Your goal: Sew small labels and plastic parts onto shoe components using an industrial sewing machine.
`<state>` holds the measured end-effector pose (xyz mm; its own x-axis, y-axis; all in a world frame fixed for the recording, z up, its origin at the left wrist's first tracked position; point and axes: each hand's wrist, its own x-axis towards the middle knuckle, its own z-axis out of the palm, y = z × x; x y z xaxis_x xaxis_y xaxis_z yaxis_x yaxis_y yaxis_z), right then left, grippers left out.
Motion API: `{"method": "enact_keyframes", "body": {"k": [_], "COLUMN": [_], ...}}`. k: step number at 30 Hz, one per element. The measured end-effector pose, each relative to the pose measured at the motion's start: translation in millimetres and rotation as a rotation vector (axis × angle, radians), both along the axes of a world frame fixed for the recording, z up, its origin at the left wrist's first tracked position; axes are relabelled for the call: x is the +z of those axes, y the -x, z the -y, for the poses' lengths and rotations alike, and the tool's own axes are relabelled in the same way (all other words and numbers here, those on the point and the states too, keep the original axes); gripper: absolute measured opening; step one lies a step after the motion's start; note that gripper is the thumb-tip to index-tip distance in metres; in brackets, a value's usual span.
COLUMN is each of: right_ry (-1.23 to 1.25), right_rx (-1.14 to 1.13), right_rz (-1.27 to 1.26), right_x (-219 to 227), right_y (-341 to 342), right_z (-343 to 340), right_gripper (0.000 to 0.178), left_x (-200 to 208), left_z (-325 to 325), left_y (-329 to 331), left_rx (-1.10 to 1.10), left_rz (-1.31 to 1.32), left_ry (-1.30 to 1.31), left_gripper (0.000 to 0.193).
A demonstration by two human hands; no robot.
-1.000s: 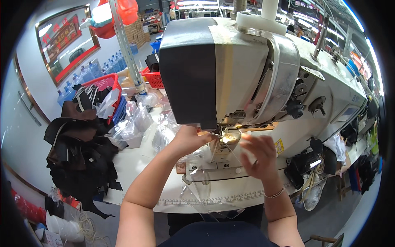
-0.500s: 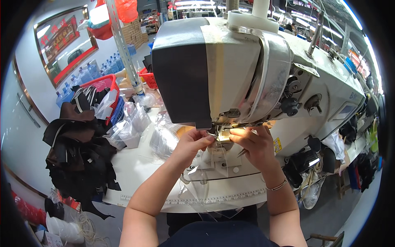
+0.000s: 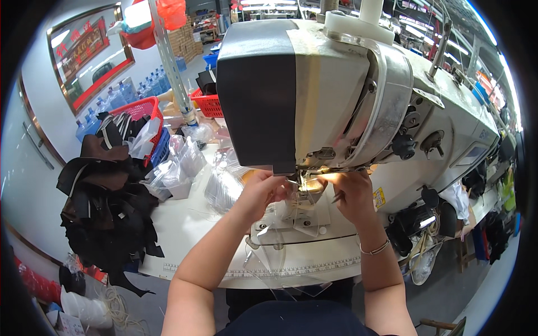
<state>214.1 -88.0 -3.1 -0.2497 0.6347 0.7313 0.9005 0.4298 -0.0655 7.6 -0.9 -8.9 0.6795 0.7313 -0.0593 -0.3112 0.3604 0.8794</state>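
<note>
A large industrial sewing machine (image 3: 330, 95), white with a dark grey end cover, fills the middle of the view. Under its head, my left hand (image 3: 260, 195) has thumb and fingers pinched together left of the lit needle area (image 3: 308, 187); whatever they hold is too small to make out. Across from it, my right hand (image 3: 354, 196) is closed, its fingertips partly hidden beneath the head. A slim metal tool (image 3: 338, 196) pokes out of that hand, its kind unclear. Clear plastic guards (image 3: 263, 260) hang at the table's front.
A heap of black and brown cut pieces (image 3: 106, 207) hangs over the table's left side. Clear plastic bags (image 3: 176, 168) and a red basket (image 3: 148, 109) stand behind it. A ruler strip (image 3: 224, 271) runs along the white tabletop's front edge. Black boxes (image 3: 403, 227) sit at right.
The view has shifted slightly, so the machine head appears farther right. My right fingers have drawn back a little from the needle area, and the tool in them has turned.
</note>
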Motion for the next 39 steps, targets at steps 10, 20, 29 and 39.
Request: {"method": "enact_keyframes", "body": {"k": [10, 20, 29, 39], "right_ry": [0.505, 0.632, 0.712, 0.399], "right_rx": [0.164, 0.265, 0.222, -0.092], "right_rz": [-0.944, -1.077, -0.992, -0.068], "right_x": [-27, 12, 14, -55], "right_y": [14, -9, -40, -120], "right_z": [31, 13, -19, -95], "right_gripper": [0.009, 0.013, 0.017, 0.035], "left_x": [-25, -30, -13, -30], "left_z": [13, 30, 27, 50], "left_y": [-2, -11, -9, -26], "left_rx": [0.063, 0.212, 0.245, 0.484], "left_rz": [0.138, 0.197, 0.116, 0.201], "left_ry": [0.001, -0.046, 0.169, 0.039], "left_gripper": [0.008, 0.008, 0.007, 0.008]}}
